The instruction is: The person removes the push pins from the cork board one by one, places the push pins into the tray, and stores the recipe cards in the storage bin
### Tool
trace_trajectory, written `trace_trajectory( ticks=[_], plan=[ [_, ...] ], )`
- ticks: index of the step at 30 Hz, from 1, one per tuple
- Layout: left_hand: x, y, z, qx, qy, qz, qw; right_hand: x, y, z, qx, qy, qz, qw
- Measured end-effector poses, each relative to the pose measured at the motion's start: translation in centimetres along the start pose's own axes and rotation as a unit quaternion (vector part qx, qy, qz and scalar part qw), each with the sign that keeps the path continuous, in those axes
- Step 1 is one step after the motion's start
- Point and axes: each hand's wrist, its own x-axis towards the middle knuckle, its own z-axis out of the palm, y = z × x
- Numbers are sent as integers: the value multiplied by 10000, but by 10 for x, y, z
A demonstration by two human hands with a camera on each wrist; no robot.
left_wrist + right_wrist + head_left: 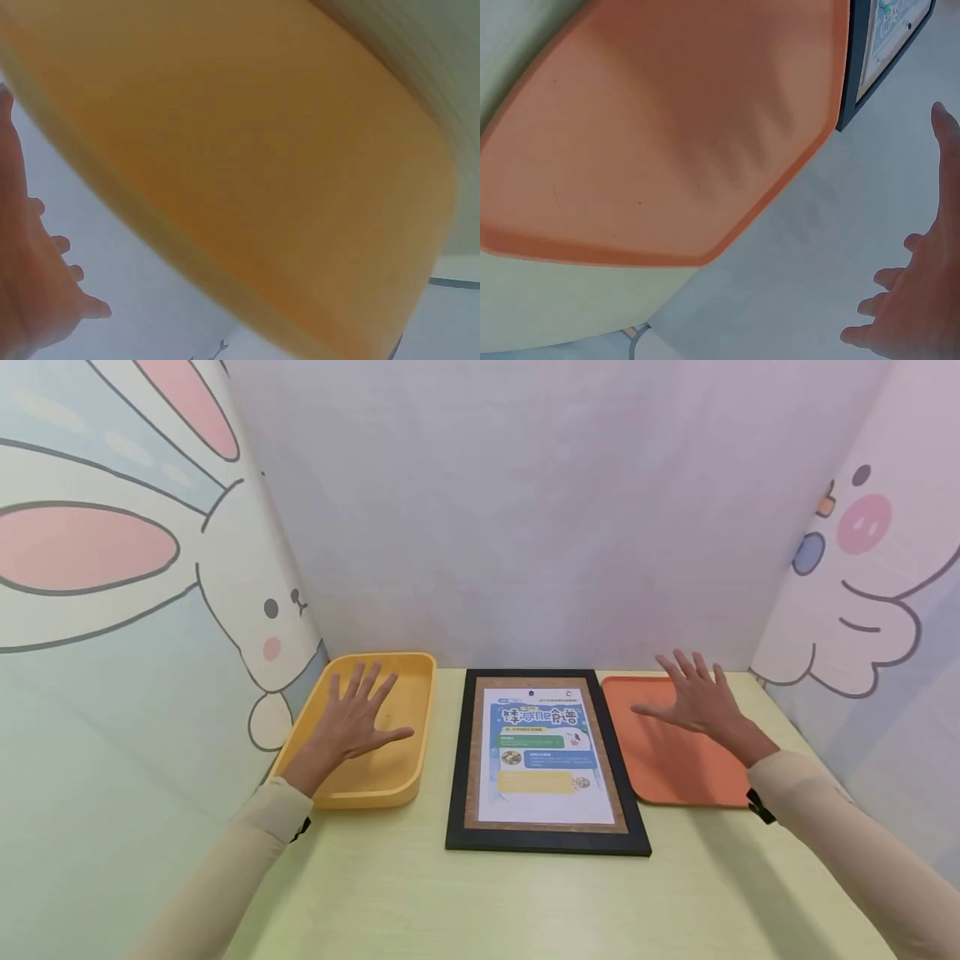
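Note:
My left hand (352, 721) is spread above the yellow tray (411, 718), fingers straight and thumb pointing right, holding nothing. In the left wrist view the tray's wall (262, 150) fills most of the picture, with part of the hand (37, 277) at the left edge. Over the orange tray (652, 768) hovers my right hand (697, 703), its fingers also spread and bare. The right wrist view shows that hand (919, 300) at the right edge and its shadow on the orange tray (630, 165). Between both trays lies a black-framed board (547, 841) bearing a printed sheet (551, 802).
The pale wood-look table (480, 902) extends in front of the board. A light curtain-like backdrop (517, 527) closes off the back. Side panels carry a cartoon rabbit (247, 585) on the left and a pink-snouted cartoon animal (892, 577) on the right.

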Motion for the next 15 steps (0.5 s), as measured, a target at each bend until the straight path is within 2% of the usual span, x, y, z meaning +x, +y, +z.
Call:
trace_trajectory(
  ticks=[15],
  plan=[
    [7, 12, 4, -112, -58, 100, 9999, 9, -15, 4, 119, -129, -1, 9998]
  ],
)
